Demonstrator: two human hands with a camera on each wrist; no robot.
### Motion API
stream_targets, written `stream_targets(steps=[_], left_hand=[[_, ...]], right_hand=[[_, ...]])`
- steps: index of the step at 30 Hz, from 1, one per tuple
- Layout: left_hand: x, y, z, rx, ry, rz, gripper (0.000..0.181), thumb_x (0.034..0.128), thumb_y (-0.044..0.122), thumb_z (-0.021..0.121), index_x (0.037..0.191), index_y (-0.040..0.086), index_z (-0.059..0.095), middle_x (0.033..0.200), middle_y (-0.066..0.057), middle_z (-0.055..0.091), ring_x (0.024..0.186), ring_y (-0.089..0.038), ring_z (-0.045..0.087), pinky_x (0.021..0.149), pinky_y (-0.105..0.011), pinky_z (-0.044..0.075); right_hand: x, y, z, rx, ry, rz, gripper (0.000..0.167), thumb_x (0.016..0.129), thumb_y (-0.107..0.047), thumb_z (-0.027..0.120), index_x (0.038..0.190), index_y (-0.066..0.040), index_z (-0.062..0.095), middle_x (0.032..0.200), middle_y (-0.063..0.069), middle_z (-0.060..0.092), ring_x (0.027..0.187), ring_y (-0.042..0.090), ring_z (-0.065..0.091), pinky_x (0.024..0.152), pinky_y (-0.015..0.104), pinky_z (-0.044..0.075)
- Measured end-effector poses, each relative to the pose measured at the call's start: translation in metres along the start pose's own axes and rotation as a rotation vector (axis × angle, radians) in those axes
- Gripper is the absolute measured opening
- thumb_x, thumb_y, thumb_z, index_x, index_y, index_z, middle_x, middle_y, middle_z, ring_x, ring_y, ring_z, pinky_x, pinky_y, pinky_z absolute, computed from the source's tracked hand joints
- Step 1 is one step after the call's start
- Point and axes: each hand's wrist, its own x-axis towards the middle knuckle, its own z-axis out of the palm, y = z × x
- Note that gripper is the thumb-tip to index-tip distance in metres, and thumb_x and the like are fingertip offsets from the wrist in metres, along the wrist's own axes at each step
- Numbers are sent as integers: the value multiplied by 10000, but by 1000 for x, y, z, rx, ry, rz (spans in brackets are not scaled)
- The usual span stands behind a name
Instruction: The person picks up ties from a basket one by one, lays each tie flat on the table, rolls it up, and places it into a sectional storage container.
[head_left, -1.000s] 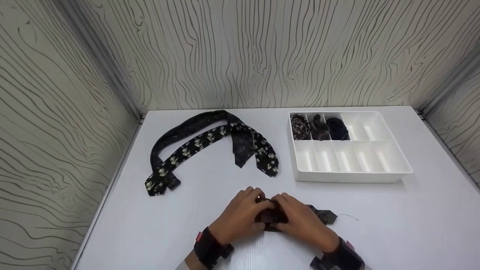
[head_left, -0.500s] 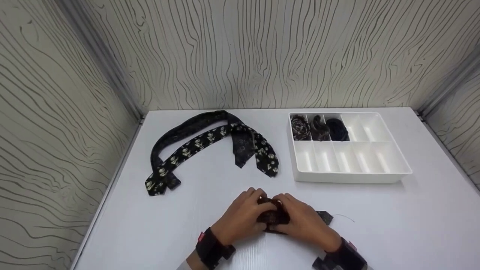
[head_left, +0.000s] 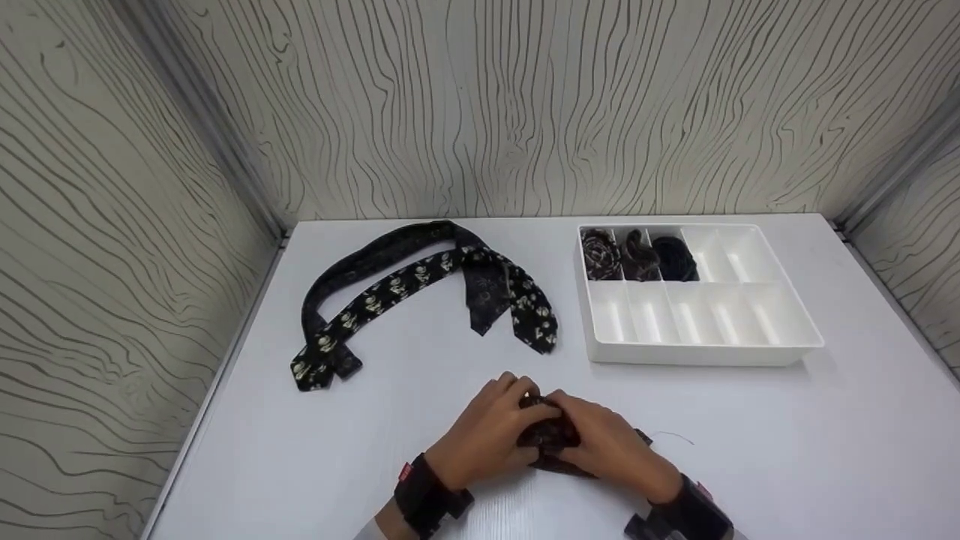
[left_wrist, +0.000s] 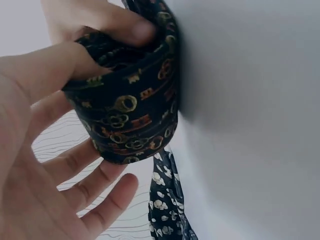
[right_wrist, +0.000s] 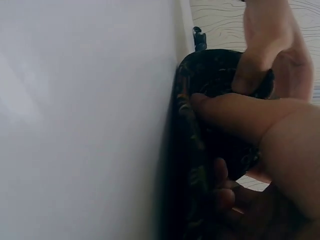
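A dark necktie (left_wrist: 132,117) with a print of gold and orange keys is coiled into a thick roll standing on its edge on the table. My left hand (head_left: 484,430) grips one side of the roll, its thumb and fingers around the layers. From the other side my right hand (head_left: 611,448) holds the same roll, with the thumb (right_wrist: 225,110) pressed against the layers. A short tail of the necktie reaches out past the right hand, largely covered by it in the head view.
Behind on the left lies a black necktie (head_left: 373,300) with pale flowers, spread out in a loop. At the right stands a white divided tray (head_left: 705,355); rolled neckties (head_left: 602,255) fill three back-left compartments. A loose thread (head_left: 673,433) lies right of the hands.
The necktie's free tail has grown shorter and drawn in toward the right hand as the roll takes it up. Both hands have shifted slightly to the right.
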Motion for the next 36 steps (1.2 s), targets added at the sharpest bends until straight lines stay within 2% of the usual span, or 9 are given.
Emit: stream_targets(steps=[6, 11, 16, 21, 25, 27, 32, 34, 36], left_hand=[[0, 0, 1, 10, 26, 11, 378, 812, 305, 905, 1167, 293, 779, 1200, 12, 663, 1026, -145, 574, 871, -284, 516], [0, -1, 0, 17, 0, -9, 512, 799, 310, 907, 1282, 310, 736, 1212, 9, 651, 1043, -159, 575, 898, -292, 514], [1, 0, -1, 8, 0, -9, 485, 793, 290, 913, 1251, 322, 756, 1189, 22, 654, 1025, -144, 564, 884, -280, 504], [0, 0, 0, 6, 2, -16, 535, 789, 298, 915, 1292, 316, 733, 1188, 18, 639, 1021, -143, 562, 887, -274, 510], [0, 1, 1, 0, 1, -9, 454, 778, 290, 920, 1205, 317, 769, 1138, 28, 628, 988, -129, 534, 864, -262, 500], [0, 1, 1, 6, 3, -1, 464, 778, 301, 919, 1218, 319, 772, 1131, 37, 626, 991, -128, 525, 864, -262, 490], [1, 1, 2, 10, 1, 14, 515, 802, 327, 924, 1279, 300, 732, 1194, 30, 627, 1047, -140, 537, 907, -272, 508], [1, 2, 3, -18, -7, -10, 507, 853, 407, 887, 1312, 282, 711, 1227, 20, 620, 1080, -146, 548, 926, -268, 529], [0, 2, 2, -59, -14, -75, 536, 926, 507, 791, 1370, 232, 672, 1270, -3, 610, 1119, -158, 563, 926, -273, 557]], right_hand=[[0, 0, 2, -32, 74, -4, 719, 837, -265, 898, 1460, -212, 542, 1332, 14, 700, 1177, 233, 718, 959, 490, 606], [0, 1, 0, -39, 45, 6, 656, 817, -131, 882, 1372, -218, 543, 1250, 7, 727, 1122, 237, 730, 924, 477, 609], [2, 3, -1, -4, 22, 33, 637, 846, -220, 877, 1388, -245, 543, 1239, -4, 733, 1110, 228, 730, 917, 479, 603], [1, 4, -2, -6, -7, 38, 608, 839, -143, 848, 1361, -220, 547, 1235, 20, 737, 1116, 258, 729, 933, 510, 599], [1, 3, -3, -4, -23, 30, 634, 854, -245, 861, 1404, -232, 545, 1239, 1, 741, 1098, 237, 734, 913, 483, 602], [1, 2, -4, -21, -28, 26, 639, 847, -265, 864, 1404, -231, 552, 1226, 3, 747, 1077, 237, 737, 893, 473, 603], [2, 4, -7, -16, -41, 37, 556, 808, -185, 871, 1289, -211, 594, 1132, -7, 755, 1009, 212, 728, 851, 434, 593], [3, 6, -7, 32, -41, 33, 532, 800, -159, 876, 1254, -194, 601, 1083, -12, 749, 961, 169, 711, 822, 378, 581], [4, 8, -7, 91, -36, 38, 513, 794, -136, 879, 1226, -170, 605, 1021, -13, 731, 876, 108, 666, 756, 308, 553]])
